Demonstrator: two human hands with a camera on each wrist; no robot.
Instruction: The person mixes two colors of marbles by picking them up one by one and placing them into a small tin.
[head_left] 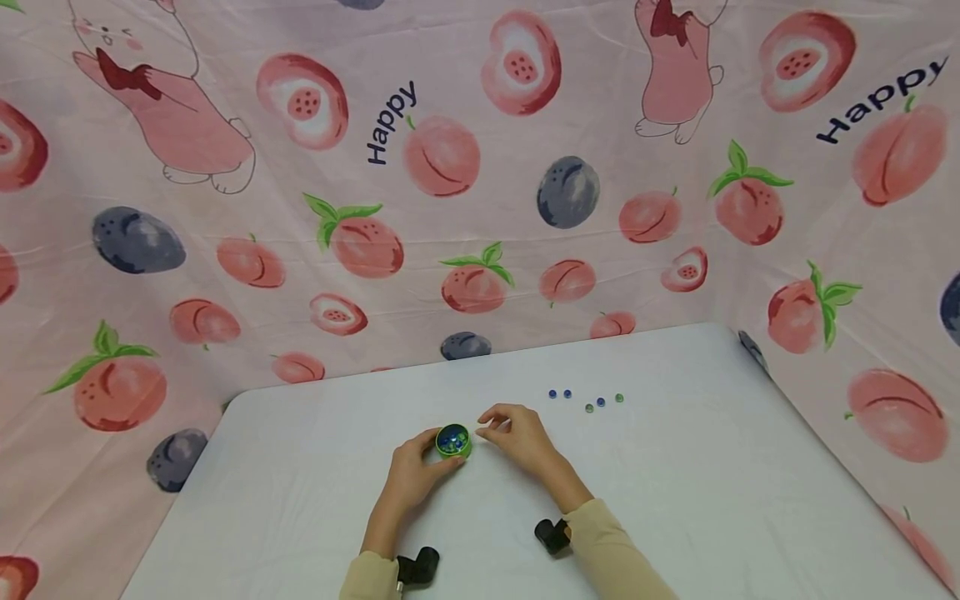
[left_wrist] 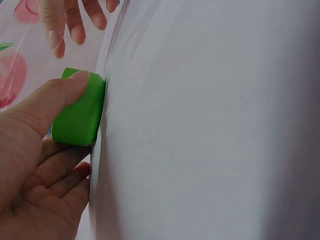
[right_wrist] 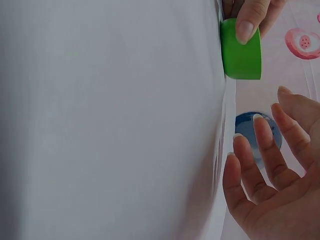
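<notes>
1. Hanging behind and beside the table [head_left: 300, 475], a fruit-print cloth [head_left: 465, 79] runs past the frame's edges.
2. White and broad, the table has its near edge out of sight.
3. Left hand [head_left: 412, 475]: thumb and fingers grip the cup [right_wrist: 242, 60] from either side, apparently steadying it.
4. Right hand [head_left: 522, 439]: fingers loosely bent and apart, nothing visible between them, just beside the cup. The left wrist view crops it.
5. Green and mouth up, the cup stands on the table between both hands. The step in hand seems to be moving beads [head_left: 452, 439] singly; whether in or out, I cannot tell.
6. Beads inside, blue and green, blur too much to count; five loose beads [head_left: 601, 402] lie beyond the right hand, unseen in either wrist view. The next move probably calls for a fine fingertip pinch, cup held steady.
</notes>
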